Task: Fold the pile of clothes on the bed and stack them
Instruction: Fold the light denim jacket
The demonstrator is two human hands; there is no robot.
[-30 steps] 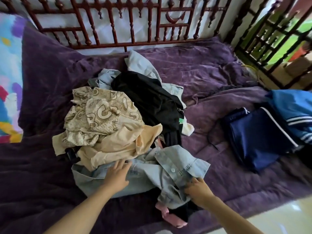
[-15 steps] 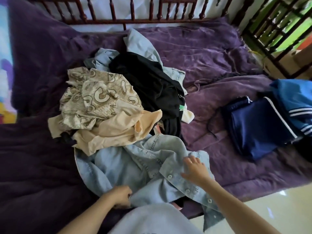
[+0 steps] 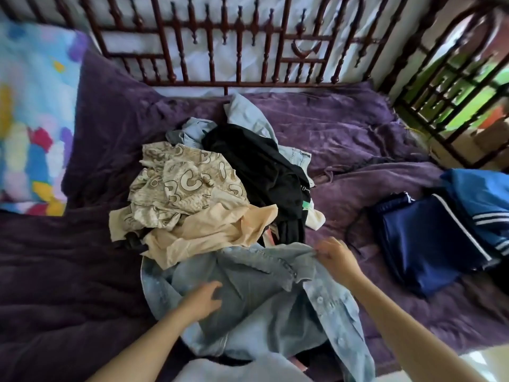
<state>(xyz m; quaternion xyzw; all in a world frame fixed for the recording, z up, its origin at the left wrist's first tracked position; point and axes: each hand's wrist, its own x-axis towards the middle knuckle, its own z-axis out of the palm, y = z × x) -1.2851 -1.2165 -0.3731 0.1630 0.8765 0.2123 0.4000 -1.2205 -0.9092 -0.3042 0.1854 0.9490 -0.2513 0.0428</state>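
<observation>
On the bed (image 3: 358, 128), at its near edge, a denim shirt (image 3: 261, 293) lay half spread in front of the person, its far side tucked under the front of the pile (image 3: 209, 205). The right hand (image 3: 337, 257) pinched the shirt's upper edge, by the collar, fingers curled on the cloth. The left hand (image 3: 202, 299) rested on the shirt's middle w/ fingers bent; whether it gripped a fold or just pressed couldn't be told.

Progress, as a judgement: early. Off to the right, well apart from the pile, a navy garment (image 3: 418, 238) & a blue striped one (image 3: 484, 205) lay flattish & overlapping. These were prob. the pieces done so far, though not a neat stack. The shirt looked like the piece in hand: crumpled, button strip twisted, no fold made yet. It'd need pulling free & flattening first.

Left to do: most of it. The pile had a beige patterned garment (image 3: 187, 186) on top, a peach one (image 3: 220, 230) just below it & touching the shirt, a black garment (image 3: 264, 172) beside them, and pale denim (image 3: 248, 114) poking out at the back. Bits of white & pink showed underneath, too hidden to name. So approx. two done, one started, at least four waiting, then the stacking.
</observation>
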